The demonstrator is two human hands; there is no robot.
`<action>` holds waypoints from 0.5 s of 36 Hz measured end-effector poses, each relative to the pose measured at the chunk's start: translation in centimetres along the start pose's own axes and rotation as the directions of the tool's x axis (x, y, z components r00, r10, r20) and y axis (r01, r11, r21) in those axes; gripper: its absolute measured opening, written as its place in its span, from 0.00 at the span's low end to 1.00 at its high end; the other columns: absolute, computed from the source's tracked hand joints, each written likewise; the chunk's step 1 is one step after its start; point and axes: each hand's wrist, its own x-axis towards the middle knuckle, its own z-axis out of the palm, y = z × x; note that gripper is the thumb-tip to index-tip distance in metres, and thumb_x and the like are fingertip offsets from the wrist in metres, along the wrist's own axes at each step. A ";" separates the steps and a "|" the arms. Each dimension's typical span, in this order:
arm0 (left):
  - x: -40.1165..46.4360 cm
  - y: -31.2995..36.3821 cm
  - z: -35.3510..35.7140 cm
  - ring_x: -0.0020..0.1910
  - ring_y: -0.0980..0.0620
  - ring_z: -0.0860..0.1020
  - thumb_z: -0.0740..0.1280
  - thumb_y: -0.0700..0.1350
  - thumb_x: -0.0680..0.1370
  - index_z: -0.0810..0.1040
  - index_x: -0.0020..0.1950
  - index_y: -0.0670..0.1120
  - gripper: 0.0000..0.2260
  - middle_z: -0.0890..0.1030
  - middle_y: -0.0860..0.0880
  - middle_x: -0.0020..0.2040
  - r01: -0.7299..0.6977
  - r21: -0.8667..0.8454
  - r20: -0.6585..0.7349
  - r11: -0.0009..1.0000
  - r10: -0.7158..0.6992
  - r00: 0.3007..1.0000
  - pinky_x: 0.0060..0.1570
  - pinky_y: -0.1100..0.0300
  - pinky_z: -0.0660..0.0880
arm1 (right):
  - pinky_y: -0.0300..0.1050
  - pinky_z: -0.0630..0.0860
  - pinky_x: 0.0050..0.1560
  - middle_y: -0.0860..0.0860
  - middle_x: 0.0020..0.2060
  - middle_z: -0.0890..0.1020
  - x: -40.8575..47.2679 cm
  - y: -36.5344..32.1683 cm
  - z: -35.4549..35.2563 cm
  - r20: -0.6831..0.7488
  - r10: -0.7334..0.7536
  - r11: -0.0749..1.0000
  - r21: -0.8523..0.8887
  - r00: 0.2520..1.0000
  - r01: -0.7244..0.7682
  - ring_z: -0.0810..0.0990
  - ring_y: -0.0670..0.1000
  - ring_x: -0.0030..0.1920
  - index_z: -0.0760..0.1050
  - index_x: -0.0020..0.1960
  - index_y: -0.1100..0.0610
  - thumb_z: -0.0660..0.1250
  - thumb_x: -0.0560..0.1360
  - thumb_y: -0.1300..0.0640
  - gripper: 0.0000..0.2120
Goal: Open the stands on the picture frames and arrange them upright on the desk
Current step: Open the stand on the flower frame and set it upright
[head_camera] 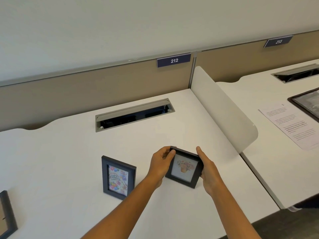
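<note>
Flower frame [184,168]: small dark square frame with a potted-flower print, near the middle of the white desk [69,144], picture side tilted up toward the person. Its lower corner looks to be at or just above the desk top — cannot tell whether it touches.

Left hand [161,163]: clasps the frame's left edge, thumb over the front near the top corner, fingers wrapped behind. Likely placed there to reach the stand at the back, which is hidden.

Right hand [208,169]: holds the right edge, thumb along the top right corner, palm cupping the side. Seems to steady the frame while the other hand works behind it.

Birthday frame [118,177]: stands upright just left of the hands, print facing the near edge — judged done, stand out of sight behind it.

Third frame [6,214]: dark frame at the far-left near corner, cut off by the picture edge; whether it stands or lies flat is unclear.

Spacing: the held frame sits right of the birthday frame with a gap, probably so they line up in a row.

Cable slot [134,114]: open trough further back; the frames are kept on the near side of it.

Divider [224,109]: pale panel closing off the right side, with a neighbouring desk beyond.
</note>
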 end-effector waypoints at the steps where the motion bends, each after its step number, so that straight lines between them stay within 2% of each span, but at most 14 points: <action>1: 0.1 0.0 0.0 0.56 0.57 0.83 0.65 0.48 0.85 0.82 0.64 0.50 0.10 0.86 0.53 0.56 0.002 0.004 0.001 1.000 -0.002 1.000 0.47 0.69 0.80 | 0.61 0.75 0.74 0.55 0.49 0.91 0.1 0.1 0.0 -0.002 -0.001 1.000 0.002 1.000 0.001 0.87 0.59 0.59 0.87 0.55 0.55 0.68 0.79 0.31 0.28; 10: 0.0 -0.8 0.1 0.54 0.59 0.83 0.66 0.48 0.84 0.81 0.64 0.49 0.10 0.86 0.53 0.56 0.011 0.004 0.006 1.000 -0.011 1.000 0.44 0.72 0.79 | 0.63 0.74 0.74 0.54 0.51 0.91 0.2 0.6 -0.1 0.026 -0.010 1.000 -0.019 1.000 0.010 0.86 0.58 0.60 0.88 0.55 0.53 0.66 0.78 0.29 0.28; 14: -0.3 -1.0 0.2 0.62 0.55 0.80 0.65 0.48 0.85 0.77 0.69 0.52 0.13 0.83 0.54 0.62 -0.009 0.057 0.003 0.998 0.009 1.000 0.44 0.73 0.79 | 0.60 0.75 0.71 0.53 0.51 0.90 0.2 0.5 -0.1 -0.003 -0.028 0.997 -0.075 1.000 0.027 0.85 0.56 0.59 0.87 0.56 0.53 0.64 0.77 0.26 0.32; 15: -0.3 -1.1 0.2 0.66 0.54 0.78 0.65 0.49 0.84 0.76 0.71 0.52 0.15 0.81 0.54 0.66 -0.015 0.084 -0.001 0.996 0.015 1.000 0.47 0.72 0.79 | 0.59 0.76 0.69 0.53 0.52 0.90 0.2 0.5 -0.1 -0.012 -0.032 0.995 -0.098 0.999 0.031 0.85 0.56 0.59 0.86 0.57 0.54 0.62 0.77 0.24 0.34; 16: -0.4 -1.2 0.3 0.70 0.54 0.75 0.66 0.50 0.84 0.73 0.74 0.53 0.17 0.78 0.54 0.70 -0.019 0.099 0.000 0.995 0.019 1.000 0.55 0.68 0.79 | 0.59 0.76 0.68 0.53 0.52 0.89 0.3 0.7 -0.1 -0.024 -0.038 0.991 -0.126 0.999 0.035 0.84 0.56 0.59 0.85 0.58 0.54 0.60 0.76 0.23 0.37; 18: -0.7 -1.3 0.3 0.77 0.52 0.68 0.66 0.53 0.83 0.67 0.78 0.55 0.23 0.71 0.55 0.77 -0.020 0.124 0.014 0.992 0.019 1.000 0.72 0.55 0.73 | 0.57 0.74 0.66 0.51 0.56 0.86 0.3 1.0 -0.1 -0.091 -0.082 0.975 -0.212 0.992 0.061 0.82 0.55 0.60 0.80 0.62 0.54 0.57 0.73 0.19 0.41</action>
